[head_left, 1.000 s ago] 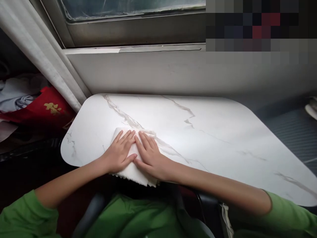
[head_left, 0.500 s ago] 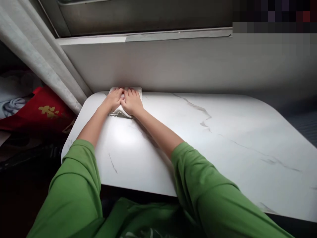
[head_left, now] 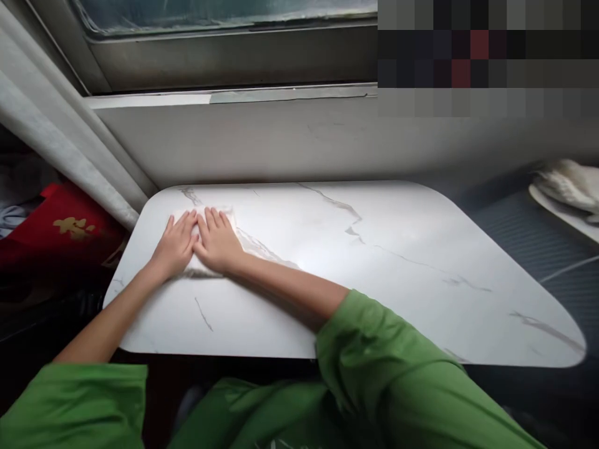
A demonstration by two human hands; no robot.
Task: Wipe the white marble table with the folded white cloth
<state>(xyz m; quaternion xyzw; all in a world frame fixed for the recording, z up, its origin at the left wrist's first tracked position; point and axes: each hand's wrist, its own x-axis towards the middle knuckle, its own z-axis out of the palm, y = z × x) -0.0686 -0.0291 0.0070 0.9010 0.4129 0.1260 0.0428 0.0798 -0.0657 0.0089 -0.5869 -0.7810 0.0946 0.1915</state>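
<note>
A white cloth (head_left: 202, 269) lies spread on the left part of a white, marble-patterned table (head_left: 299, 318). My left hand (head_left: 175, 244) presses flat on the cloth's left side, fingers stretched out. Beside it, my right hand (head_left: 218, 242) rests flat on the cloth too, its fingers pointing away from me. The thumbs meet or nearly meet between the hands. Part of the cloth is hidden under both palms, and its far right corner shows past the right fingers.
Behind the table rises a grey wall panel (head_left: 243, 137) below a window (head_left: 224, 15). A pale curtain (head_left: 70, 118) hangs at the left, near a red bag (head_left: 60, 224) with gold print. Off the table's right side is a whitish object (head_left: 568, 184) on a blue-grey surface.
Both hands and the cloth have moved from the table's back edge toward me and slightly left. The view has shifted, showing more of the window and the table's right end.
</note>
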